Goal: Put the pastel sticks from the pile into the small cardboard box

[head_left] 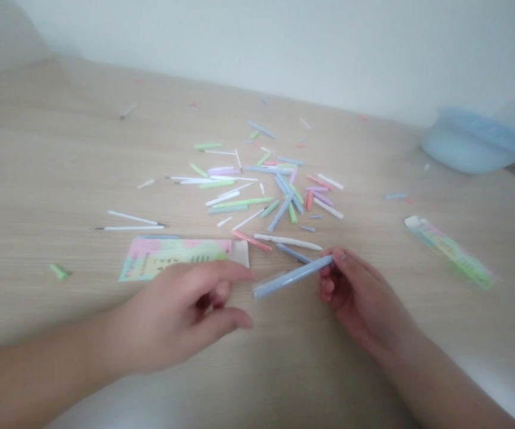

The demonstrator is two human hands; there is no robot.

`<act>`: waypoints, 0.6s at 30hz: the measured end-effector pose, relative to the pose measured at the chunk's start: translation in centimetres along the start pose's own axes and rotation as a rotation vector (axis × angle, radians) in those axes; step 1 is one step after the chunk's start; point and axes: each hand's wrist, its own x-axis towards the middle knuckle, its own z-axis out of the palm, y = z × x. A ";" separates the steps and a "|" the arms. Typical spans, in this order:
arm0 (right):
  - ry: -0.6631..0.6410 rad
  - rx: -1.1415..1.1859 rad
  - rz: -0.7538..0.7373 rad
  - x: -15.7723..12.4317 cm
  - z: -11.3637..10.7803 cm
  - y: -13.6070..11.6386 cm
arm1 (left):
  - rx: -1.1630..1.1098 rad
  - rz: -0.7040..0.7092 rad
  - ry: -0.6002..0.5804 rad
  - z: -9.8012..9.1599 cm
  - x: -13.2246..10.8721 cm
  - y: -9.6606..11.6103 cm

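Observation:
Between thumb and fingers, my right hand pinches one end of a blue pen barrel, which points left and slightly down above the table. My left hand has its thumb and index finger apart at the barrel's free end and holds nothing. Under that hand lies a pastel box with an open white flap. Just beyond the barrel are a white pen part, a pink pen part and another blue one. The picture is blurred, so fine details are unclear.
A scattered heap of pastel pen parts lies mid-table, with thin white refills to its left. A second pastel box lies at the right. Behind it stands a light-blue basin. One green cap sits far left.

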 end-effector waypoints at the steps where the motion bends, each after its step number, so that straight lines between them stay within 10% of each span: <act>1: 0.020 -0.011 -0.023 0.1 0.0 0.0 | 0.218 0.086 0.043 -0.5 0.2 -0.1; 7: 0.027 -0.124 -0.096 0.5 -0.6 0.8 | 0.988 0.127 0.058 -1.4 1.6 -0.8; 11: 0.004 -0.241 -0.134 0.6 -0.9 1.4 | 1.073 -0.070 0.022 -0.8 1.9 -1.3; 18: -0.042 -0.432 -0.235 0.3 -0.3 1.4 | 1.052 0.012 0.002 -0.8 1.9 -1.6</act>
